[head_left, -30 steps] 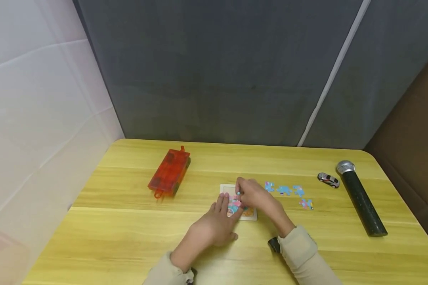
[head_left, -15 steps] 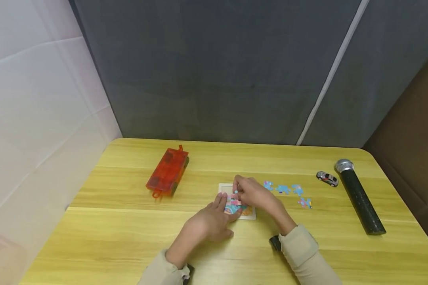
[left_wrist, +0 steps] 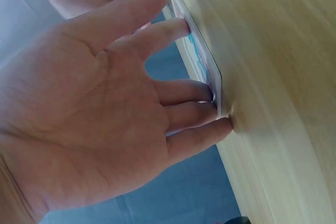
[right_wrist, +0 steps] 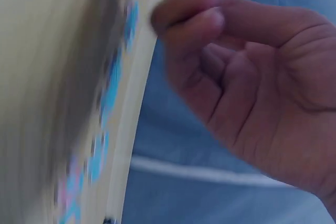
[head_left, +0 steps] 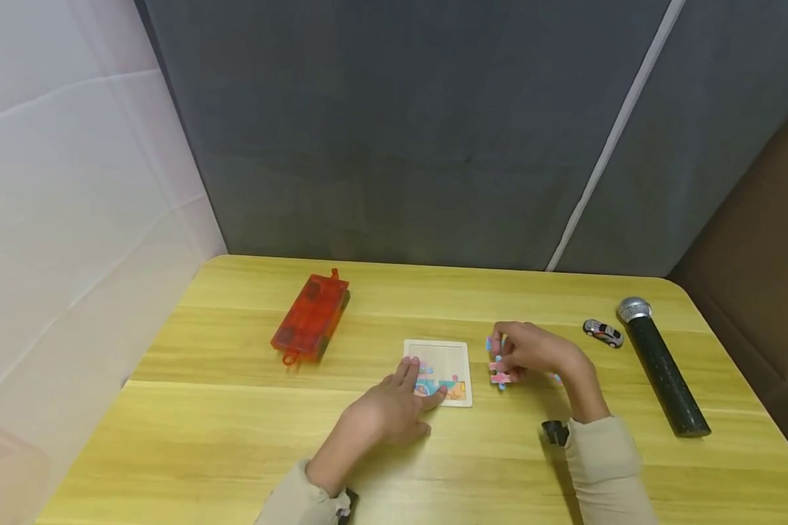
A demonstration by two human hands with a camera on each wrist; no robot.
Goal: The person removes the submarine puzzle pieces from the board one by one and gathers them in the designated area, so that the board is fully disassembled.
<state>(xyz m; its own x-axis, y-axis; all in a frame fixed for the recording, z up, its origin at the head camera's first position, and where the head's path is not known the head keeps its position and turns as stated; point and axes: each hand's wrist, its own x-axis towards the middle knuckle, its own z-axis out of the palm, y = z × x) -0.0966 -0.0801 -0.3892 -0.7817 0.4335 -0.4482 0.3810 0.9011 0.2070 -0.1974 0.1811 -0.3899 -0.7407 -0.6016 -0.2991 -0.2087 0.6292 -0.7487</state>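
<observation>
In the head view a small jigsaw board (head_left: 443,357) with a pale rim lies mid-table, pieces fitted along its lower part and bare backing above. My left hand (head_left: 389,412) holds it steady, straight fingertips resting on its left and lower side; the left wrist view shows the fingertips at the board's edge (left_wrist: 220,90). Right of the board, my right hand (head_left: 535,348) pinches a pink jigsaw piece (head_left: 499,377) between thumb and fingers. Under and beside that hand lie loose jigsaw pieces, mostly hidden in the head view; several blue pieces (right_wrist: 111,90) show blurred in the right wrist view.
A translucent red case-like object (head_left: 311,317) lies at the left of the wooden table (head_left: 203,423). At the right are a toy car (head_left: 603,332) and a black microphone (head_left: 666,375) with a silver head. A dark partition (head_left: 394,146) stands behind the table.
My right hand has moved right, from over the board to beside it, carrying the pink jigsaw piece away. More of the board's backing shows. My left hand stays on the board.
</observation>
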